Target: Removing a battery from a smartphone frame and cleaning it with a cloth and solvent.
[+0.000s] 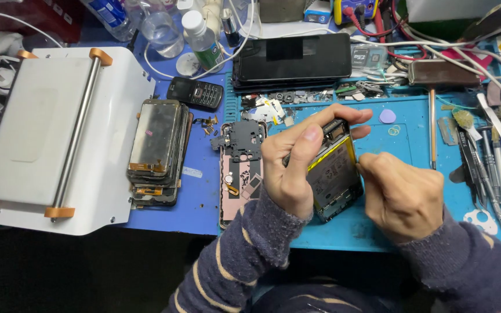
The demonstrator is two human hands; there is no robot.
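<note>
Opened smartphone body, a dark slab with its back off and a yellow-edged battery showing, is held tilted above the blue work mat on the table, between both hands. To the far left sits a white flat-bed machine with a metal roller bar, then a stack of bare phone screens and a small black keypad phone. Just beside the left hand lies a pink phone shell with a black inner frame on it. The left hand clamps the phone body along its left edge and top, grip closed around it. The right hand pinches at the phone's right edge, fingers closed against it. The phone looks light and stiff, but fragile where boards and cables lie exposed, so its metal rim seems the safest hold. Screwdrivers and tweezers lie at the right.
</note>
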